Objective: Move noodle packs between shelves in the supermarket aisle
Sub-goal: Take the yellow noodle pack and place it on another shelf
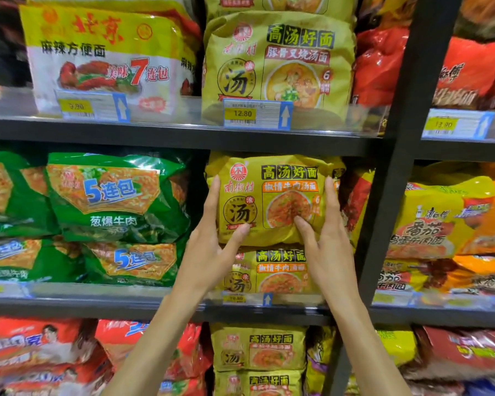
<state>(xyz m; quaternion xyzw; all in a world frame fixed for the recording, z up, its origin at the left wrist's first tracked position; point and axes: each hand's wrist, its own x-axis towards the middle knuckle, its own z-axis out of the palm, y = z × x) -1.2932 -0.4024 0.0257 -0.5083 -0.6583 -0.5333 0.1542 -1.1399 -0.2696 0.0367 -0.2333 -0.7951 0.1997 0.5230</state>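
head view: yellow pack [272, 195] is clamped between left hand [212, 250] and right hand [327, 244]; lift-out seems in hand, and clearance under the shelf [169, 137] above is needed next.

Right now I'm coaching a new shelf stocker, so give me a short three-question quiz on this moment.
1. True or false: only the left hand holds the top yellow pack, while the right hand hangs free.
2. What lies directly under that pack? A a box; B another yellow pack; C a bottle.
3. What price shows on the tag in front of the upper-shelf yellow pack?
Key: 1 false, both hands hold it. 2 B. 3 12.80.
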